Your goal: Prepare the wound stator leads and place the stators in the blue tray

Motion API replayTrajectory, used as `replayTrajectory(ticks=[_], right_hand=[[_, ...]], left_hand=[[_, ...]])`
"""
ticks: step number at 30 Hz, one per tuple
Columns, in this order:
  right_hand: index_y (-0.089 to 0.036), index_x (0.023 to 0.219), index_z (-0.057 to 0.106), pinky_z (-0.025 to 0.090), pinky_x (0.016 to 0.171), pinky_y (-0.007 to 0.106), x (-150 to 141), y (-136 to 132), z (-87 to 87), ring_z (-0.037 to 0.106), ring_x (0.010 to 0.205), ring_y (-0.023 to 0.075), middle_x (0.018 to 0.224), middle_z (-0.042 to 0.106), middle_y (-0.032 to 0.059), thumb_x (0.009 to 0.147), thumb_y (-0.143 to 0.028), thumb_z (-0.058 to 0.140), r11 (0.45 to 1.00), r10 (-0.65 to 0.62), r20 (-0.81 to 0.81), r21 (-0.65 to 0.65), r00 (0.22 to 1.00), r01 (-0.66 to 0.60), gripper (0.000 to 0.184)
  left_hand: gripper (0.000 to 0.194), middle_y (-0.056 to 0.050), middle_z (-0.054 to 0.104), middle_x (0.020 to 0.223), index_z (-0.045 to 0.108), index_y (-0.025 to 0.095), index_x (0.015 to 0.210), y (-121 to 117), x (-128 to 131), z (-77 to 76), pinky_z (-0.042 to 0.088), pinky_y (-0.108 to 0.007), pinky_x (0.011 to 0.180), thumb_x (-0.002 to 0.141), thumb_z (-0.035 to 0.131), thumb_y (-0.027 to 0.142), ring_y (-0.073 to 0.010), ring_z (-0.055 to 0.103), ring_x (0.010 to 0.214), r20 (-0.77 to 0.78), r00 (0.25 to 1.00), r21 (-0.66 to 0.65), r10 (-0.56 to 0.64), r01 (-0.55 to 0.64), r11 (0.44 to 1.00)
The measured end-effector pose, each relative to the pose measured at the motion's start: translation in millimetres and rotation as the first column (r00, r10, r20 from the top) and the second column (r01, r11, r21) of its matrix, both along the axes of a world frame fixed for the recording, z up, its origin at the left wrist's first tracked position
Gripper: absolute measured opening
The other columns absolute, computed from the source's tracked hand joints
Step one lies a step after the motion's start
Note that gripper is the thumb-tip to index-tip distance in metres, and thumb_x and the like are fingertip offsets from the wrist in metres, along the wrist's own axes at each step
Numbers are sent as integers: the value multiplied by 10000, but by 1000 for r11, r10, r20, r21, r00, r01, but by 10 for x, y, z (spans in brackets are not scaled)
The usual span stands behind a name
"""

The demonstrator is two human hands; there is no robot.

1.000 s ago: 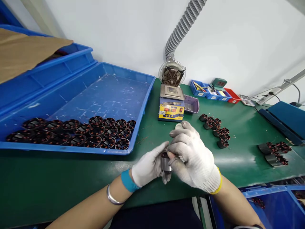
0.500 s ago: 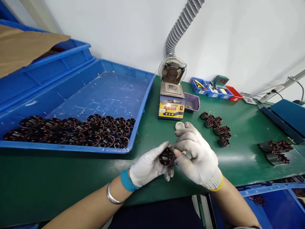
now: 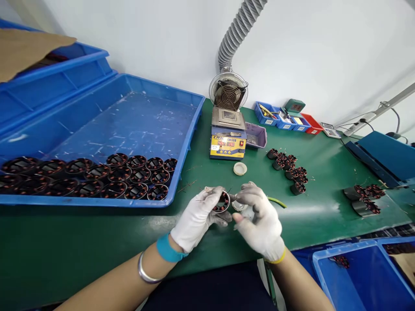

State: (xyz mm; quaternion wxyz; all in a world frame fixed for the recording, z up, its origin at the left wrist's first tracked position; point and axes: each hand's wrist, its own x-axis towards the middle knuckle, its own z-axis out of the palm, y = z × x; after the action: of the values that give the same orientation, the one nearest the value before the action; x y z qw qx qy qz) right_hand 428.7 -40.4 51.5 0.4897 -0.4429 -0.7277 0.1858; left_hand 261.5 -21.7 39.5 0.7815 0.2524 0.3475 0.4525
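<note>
My left hand (image 3: 201,216), in a white glove with a grey-stained palm, grips a motor stator (image 3: 221,203), a dark ring with copper windings inside. The ring's open face is tilted toward me, and a thin wire end sticks up by its top. My right hand (image 3: 259,218), gloved too with a bare thumb tip, is just right of it. Its fingertips reach toward the stator's edge, thumb and forefinger apart. Behind those fingers sits a small clear jar (image 3: 239,206), partly hidden. A green strip-like object (image 3: 277,201) lies beyond the right hand.
A large blue tray (image 3: 191,129) at left holds rows of stators. Ahead stand a yellow-and-blue solder pot (image 3: 228,142), a purple bin (image 3: 259,131) and a round white lid (image 3: 240,168). More stators (image 3: 298,188) lie at right, and a blue crate (image 3: 363,276) is below the table edge.
The stator has turned in my left hand, showing a bright rim. My right hand has drawn back from it, thumb and forefinger parting. The jar and green object have come into view.
</note>
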Motion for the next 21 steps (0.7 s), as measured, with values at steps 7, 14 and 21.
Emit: replayTrajectory(ticks=[7,14,21], right_hand=[[-224,941,616,358,1089,576,-71,14,28,640,1007,209,886,681,20,858,-128,580,972,-96,224,233,970,43,133],[-212,812,581,414,1071,518,-77,76,445,646,1004,213,813,660,29,861,-165,562,985,133,269,74,954,-159,70],[-195,799,581,346,1111,573,-85,110,677,641,1018,235,844,669,46,834,-177,601,962,148,540,115,828,-247,44]], left_hand=[[424,4,628,754,602,166,910,-20,-8,57,548,-244,469,690,804,468,-138,631,579,-16,1000,-30,18,-18,999],[472,-42,644,684,579,161,681,66,-99,77,573,-308,687,770,649,619,-185,658,716,384,923,-239,15,85,967],[343,-49,668,692,650,152,868,-12,-37,20,508,-264,468,876,586,490,-164,627,530,242,891,-60,-384,409,911]])
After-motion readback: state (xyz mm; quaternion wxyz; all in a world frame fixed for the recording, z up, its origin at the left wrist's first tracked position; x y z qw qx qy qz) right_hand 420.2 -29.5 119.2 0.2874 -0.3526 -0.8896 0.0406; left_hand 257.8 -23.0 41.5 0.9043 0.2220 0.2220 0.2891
